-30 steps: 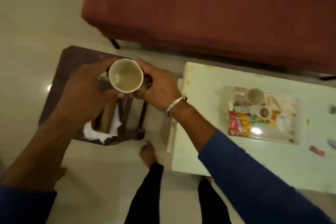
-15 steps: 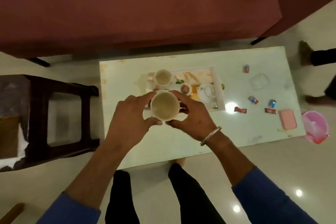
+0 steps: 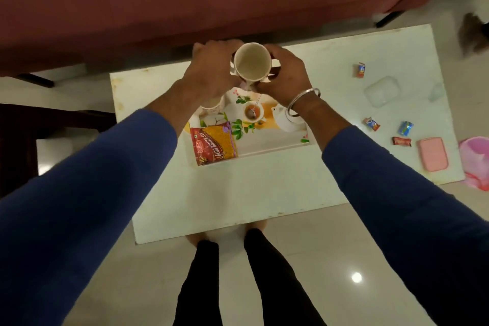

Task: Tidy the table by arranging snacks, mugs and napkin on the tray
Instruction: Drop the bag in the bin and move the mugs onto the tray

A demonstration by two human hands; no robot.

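both hands, left hand (image 3: 209, 71) and right hand (image 3: 284, 74), grip a mug (image 3: 252, 64) over the far end of the tray (image 3: 264, 149), which already holds a snack packet (image 3: 213, 143), teacup (image 3: 253, 112) and teapot (image 3: 284, 119); candies (image 3: 371, 123) and pink napkin (image 3: 433, 153) remain on the bench (image 3: 238, 193) at right.

Both arms are stretched forward in blue sleeves, pushed back to bare the forearms, and the two hands are brought together around one grip. The left hand (image 3: 211, 69) is curled in from the left of the grip and the right hand (image 3: 287, 74) from the right, a metal bangle (image 3: 304, 102) being worn just behind on the right wrist. The fingertips on the far side of the grip are hidden, so it seems, though cannot be confirmed, that they meet there.
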